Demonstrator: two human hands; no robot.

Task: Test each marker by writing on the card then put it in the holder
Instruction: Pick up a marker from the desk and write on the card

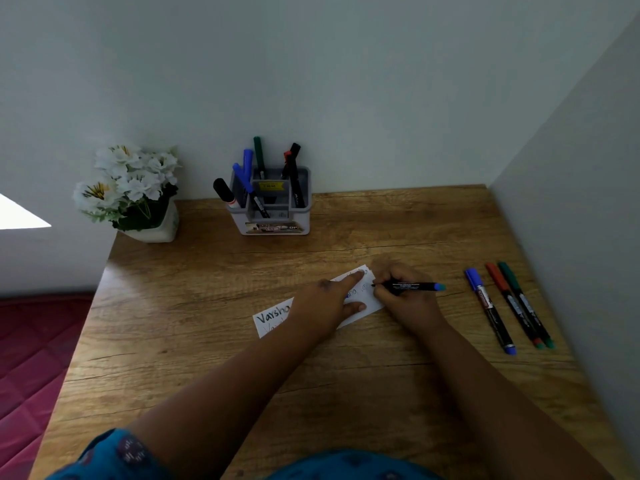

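A white card with handwriting lies on the wooden desk. My left hand presses flat on it, fingers straight. My right hand grips a black marker with a light blue end, its tip touching the card's right end. Three capped markers lie at the right: blue, red and green. The grey holder stands at the back with several markers in it.
A white pot of white flowers stands at the desk's back left corner. Walls close in behind and on the right. A red quilted surface lies beyond the desk's left edge.
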